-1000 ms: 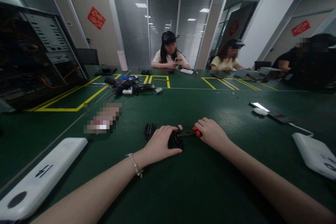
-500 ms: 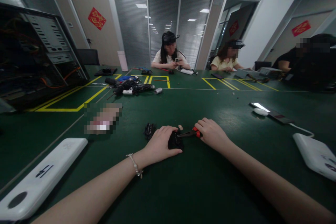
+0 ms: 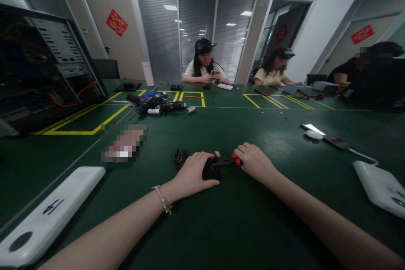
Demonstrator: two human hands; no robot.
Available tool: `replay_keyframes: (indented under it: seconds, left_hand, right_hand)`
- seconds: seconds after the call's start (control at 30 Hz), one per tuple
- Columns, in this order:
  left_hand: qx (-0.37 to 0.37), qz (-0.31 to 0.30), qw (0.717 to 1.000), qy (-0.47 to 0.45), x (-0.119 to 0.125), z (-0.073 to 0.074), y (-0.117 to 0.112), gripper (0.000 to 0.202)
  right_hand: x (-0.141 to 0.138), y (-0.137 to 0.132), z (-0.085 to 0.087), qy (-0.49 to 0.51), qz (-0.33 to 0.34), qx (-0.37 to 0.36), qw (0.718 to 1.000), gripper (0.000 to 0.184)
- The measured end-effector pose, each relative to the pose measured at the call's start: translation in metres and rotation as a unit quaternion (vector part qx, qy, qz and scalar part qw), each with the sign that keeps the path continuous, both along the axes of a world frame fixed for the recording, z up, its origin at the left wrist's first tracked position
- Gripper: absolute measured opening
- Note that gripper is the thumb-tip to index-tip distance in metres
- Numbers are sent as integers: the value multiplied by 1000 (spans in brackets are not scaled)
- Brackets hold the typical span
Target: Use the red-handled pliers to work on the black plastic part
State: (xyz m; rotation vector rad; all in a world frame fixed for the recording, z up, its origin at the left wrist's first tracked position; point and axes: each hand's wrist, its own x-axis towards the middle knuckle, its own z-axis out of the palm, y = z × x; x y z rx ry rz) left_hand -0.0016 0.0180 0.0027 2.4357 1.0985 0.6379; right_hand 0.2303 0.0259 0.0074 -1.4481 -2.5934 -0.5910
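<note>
My left hand [image 3: 196, 173] is closed over a small black part [image 3: 211, 170], steadying it on the green table [image 3: 253, 219]. The part's exact kind does not show, and the palm hides much of it. In my right hand [image 3: 253, 158] are needle-nose pliers [image 3: 226, 162] with red grips, their handles mostly covered by the fingers. The pliers' tip reaches left to the black part, at its upper side. A dark bundle [image 3: 180, 158], perhaps coiled cable, lies just left of my left hand. Beyond the part sits a small tan piece [image 3: 217, 153].
A white device [image 3: 53, 215] lies at left, another white device [image 3: 379, 187] at right, near a phone [image 3: 329, 136]. Cables and a drill-like tool [image 3: 148, 104] are piled farther back. An open computer case [image 3: 53, 63] stands at far left. Across the table sit several people [image 3: 205, 67].
Both hands keep nearly the same place and grip. The pliers' tip stays at the black part, with only a very slight shift of the right hand.
</note>
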Motion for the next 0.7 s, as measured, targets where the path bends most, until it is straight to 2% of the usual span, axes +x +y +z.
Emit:
replay_keyframes:
  seconds: [0.7]
  left_hand:
    - [8,-2,1000,-5,0,-3,1,59]
  right_hand:
    - [-1,1,1,-10,4,6,1000,22]
